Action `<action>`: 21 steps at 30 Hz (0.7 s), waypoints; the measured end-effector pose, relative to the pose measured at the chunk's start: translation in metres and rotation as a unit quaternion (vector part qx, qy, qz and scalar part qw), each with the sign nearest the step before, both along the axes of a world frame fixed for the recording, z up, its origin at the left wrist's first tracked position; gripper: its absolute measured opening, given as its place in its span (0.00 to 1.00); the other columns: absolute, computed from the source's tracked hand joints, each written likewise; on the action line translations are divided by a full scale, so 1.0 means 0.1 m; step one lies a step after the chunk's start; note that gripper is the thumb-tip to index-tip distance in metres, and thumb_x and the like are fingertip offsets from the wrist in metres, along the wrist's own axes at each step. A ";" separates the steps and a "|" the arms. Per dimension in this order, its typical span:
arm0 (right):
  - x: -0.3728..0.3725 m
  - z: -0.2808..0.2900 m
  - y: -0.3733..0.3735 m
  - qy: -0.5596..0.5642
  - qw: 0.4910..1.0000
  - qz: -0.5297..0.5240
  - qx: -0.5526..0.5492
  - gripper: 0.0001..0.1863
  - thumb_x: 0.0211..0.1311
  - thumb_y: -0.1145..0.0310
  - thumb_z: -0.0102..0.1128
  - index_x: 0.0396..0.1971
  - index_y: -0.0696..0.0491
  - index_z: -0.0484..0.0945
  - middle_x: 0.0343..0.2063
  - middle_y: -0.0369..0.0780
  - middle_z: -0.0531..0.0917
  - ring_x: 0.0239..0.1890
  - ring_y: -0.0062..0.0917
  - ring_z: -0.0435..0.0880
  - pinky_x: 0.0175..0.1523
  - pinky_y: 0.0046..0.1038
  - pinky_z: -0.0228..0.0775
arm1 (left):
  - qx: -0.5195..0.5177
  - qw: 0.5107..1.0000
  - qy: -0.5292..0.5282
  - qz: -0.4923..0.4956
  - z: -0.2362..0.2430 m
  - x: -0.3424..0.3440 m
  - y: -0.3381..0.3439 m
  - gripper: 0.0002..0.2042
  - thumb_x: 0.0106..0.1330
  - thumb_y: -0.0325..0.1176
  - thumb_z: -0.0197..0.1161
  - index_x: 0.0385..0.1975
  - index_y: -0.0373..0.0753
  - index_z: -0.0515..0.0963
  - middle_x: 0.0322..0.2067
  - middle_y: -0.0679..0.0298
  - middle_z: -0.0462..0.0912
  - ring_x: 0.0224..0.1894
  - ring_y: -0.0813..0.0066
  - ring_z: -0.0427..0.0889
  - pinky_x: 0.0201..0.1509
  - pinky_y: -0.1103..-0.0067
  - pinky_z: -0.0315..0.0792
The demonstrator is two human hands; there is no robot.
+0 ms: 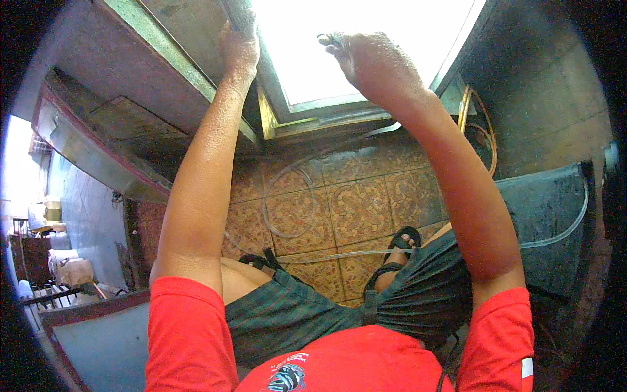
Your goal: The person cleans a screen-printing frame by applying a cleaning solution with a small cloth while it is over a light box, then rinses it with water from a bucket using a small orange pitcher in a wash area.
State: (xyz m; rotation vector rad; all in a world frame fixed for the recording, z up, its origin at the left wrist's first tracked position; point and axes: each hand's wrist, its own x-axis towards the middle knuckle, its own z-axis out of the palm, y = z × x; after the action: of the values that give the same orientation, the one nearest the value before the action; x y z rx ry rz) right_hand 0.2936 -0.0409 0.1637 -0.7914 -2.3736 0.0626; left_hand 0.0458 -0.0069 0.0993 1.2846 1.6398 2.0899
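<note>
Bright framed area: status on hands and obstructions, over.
Left hand against grey frame, grip partly hidden. Right hand curled over bright area, contents unclear. Area washed out by glare. Clear tube looped on floor below.

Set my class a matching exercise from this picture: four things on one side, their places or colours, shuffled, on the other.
Things
1. Left hand
2. Right hand
3. Clear tube
4. Shirt

Places or colours
A. Red
B. In front of the bright white area
C. Looped, seen against brown patterned floor tiles
D. At a grey bar, upper left of centre

Pairs: 1-D, 2-B, 3-C, 4-A
</note>
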 end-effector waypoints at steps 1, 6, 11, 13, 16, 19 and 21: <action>-0.01 -0.02 0.00 0.017 0.999 0.023 0.014 0.12 0.62 0.66 0.50 0.42 0.50 0.79 0.29 0.49 0.80 0.30 0.43 0.80 0.37 0.42 0.72 | -0.004 1.000 -0.018 -0.006 0.00 -0.02 0.01 0.24 0.58 0.56 0.61 0.28 0.36 0.75 0.19 0.69 0.73 0.23 0.79 0.70 0.28 0.77 0.66; -0.05 -0.13 0.07 -0.010 0.999 -0.034 0.021 0.13 0.63 0.65 0.48 0.42 0.50 0.79 0.29 0.47 0.81 0.32 0.43 0.80 0.39 0.42 0.72 | 0.005 0.999 -0.034 -0.034 -0.03 -0.01 0.05 0.25 0.57 0.57 0.61 0.28 0.35 0.75 0.20 0.69 0.73 0.24 0.79 0.70 0.28 0.77 0.66; -0.09 -0.12 0.02 -0.006 1.000 0.001 0.023 0.13 0.64 0.65 0.47 0.41 0.51 0.79 0.31 0.47 0.81 0.31 0.43 0.80 0.39 0.42 0.72 | 0.006 0.998 -0.045 -0.043 -0.04 0.02 0.08 0.27 0.57 0.59 0.60 0.32 0.34 0.74 0.22 0.67 0.74 0.26 0.76 0.72 0.32 0.75 0.67; -0.10 -0.05 0.00 -0.030 0.999 -0.030 0.008 0.13 0.64 0.65 0.48 0.41 0.51 0.78 0.31 0.46 0.81 0.32 0.43 0.80 0.39 0.42 0.72 | -0.036 0.999 -0.007 -0.030 -0.08 -0.10 0.09 0.29 0.59 0.60 0.56 0.37 0.33 0.73 0.29 0.61 0.75 0.33 0.71 0.72 0.38 0.71 0.66; -0.09 0.01 -0.01 -0.105 0.992 -0.074 0.011 0.12 0.64 0.65 0.48 0.42 0.51 0.78 0.32 0.46 0.82 0.33 0.42 0.81 0.40 0.42 0.72 | -0.099 0.994 0.050 -0.010 -0.09 -0.32 0.12 0.32 0.61 0.61 0.50 0.45 0.31 0.72 0.40 0.52 0.76 0.44 0.64 0.73 0.48 0.67 0.66; -0.01 -0.07 0.08 -0.013 0.999 -0.021 0.031 0.12 0.63 0.66 0.49 0.42 0.51 0.78 0.32 0.46 0.82 0.33 0.41 0.81 0.40 0.41 0.73 | -0.050 0.992 0.109 0.041 -0.06 -0.17 0.10 0.30 0.63 0.59 0.48 0.40 0.30 0.73 0.35 0.52 0.77 0.40 0.63 0.74 0.45 0.66 0.66; 0.02 -0.04 0.07 -0.028 0.998 -0.042 0.026 0.12 0.63 0.67 0.48 0.41 0.52 0.78 0.32 0.47 0.82 0.33 0.41 0.81 0.40 0.40 0.73 | 0.004 0.990 0.127 0.063 0.01 -0.01 0.06 0.28 0.63 0.56 0.50 0.34 0.29 0.73 0.30 0.54 0.77 0.36 0.64 0.74 0.42 0.66 0.66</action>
State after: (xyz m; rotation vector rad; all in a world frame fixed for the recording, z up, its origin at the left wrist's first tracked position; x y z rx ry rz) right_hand 0.2957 -0.0334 0.1599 -0.8782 -2.3813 -0.0565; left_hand 0.0449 -0.0012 0.1003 1.5439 1.8604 2.0746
